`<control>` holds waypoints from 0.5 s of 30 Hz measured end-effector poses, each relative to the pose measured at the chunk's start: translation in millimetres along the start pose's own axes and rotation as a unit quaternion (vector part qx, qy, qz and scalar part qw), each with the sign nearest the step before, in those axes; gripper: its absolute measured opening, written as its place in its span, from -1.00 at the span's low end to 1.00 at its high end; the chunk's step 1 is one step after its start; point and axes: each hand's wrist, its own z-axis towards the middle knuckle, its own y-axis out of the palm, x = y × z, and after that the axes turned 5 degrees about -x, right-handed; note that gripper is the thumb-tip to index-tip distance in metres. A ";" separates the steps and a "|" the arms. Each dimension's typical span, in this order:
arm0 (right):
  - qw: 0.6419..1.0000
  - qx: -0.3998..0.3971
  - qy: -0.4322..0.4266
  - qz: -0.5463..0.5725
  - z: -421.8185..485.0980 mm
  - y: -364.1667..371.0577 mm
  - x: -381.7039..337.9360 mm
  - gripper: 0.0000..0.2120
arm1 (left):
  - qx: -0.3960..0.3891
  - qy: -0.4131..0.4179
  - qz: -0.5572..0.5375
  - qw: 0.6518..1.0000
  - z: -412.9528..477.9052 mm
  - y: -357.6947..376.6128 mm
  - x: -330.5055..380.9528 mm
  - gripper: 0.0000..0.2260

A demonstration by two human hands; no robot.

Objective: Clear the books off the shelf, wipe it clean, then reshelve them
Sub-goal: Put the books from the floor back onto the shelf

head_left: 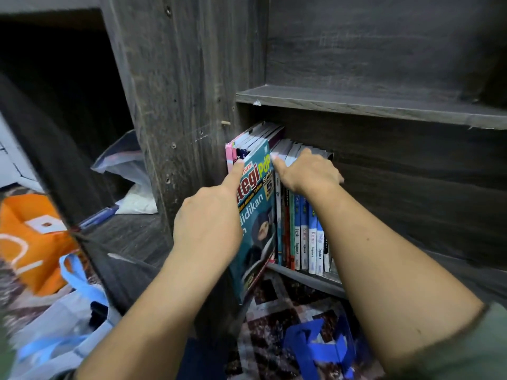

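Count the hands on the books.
2: left hand holds the tilted teal book sticking out of the shelf; right hand curls over the tops of the upright books beside it.

2 hands: left hand (208,218), right hand (310,174). 1 teal workbook (255,215), 2 shelf boards (356,104). Approx 9 upright books (304,237).
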 end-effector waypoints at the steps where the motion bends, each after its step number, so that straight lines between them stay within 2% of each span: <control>1: 1.000 -0.003 0.005 0.004 2.1 -0.1 -1.1 -0.10 | 0.009 -0.001 0.003 1.000 -2.7 1.0 0.7 -0.29; 4: 0.999 0.000 0.017 0.028 8.9 6.7 -2.7 -0.09 | 0.028 -0.001 0.005 1.000 -10.9 5.7 0.1 -0.32; 6: 0.999 0.019 0.011 0.029 8.6 20.3 -0.9 -0.18 | 0.032 0.007 -0.005 0.999 -16.8 6.6 -4.1 -0.34; 11: 0.986 0.113 -0.122 -0.003 0.1 47.4 9.2 -0.52 | 0.048 0.009 -0.021 0.999 -31.3 -3.2 -18.0 -0.33; 15: 0.972 0.137 -0.181 -0.062 -0.8 50.1 16.7 -0.57 | 0.052 -0.001 0.003 0.999 -40.2 -12.2 -16.5 -0.32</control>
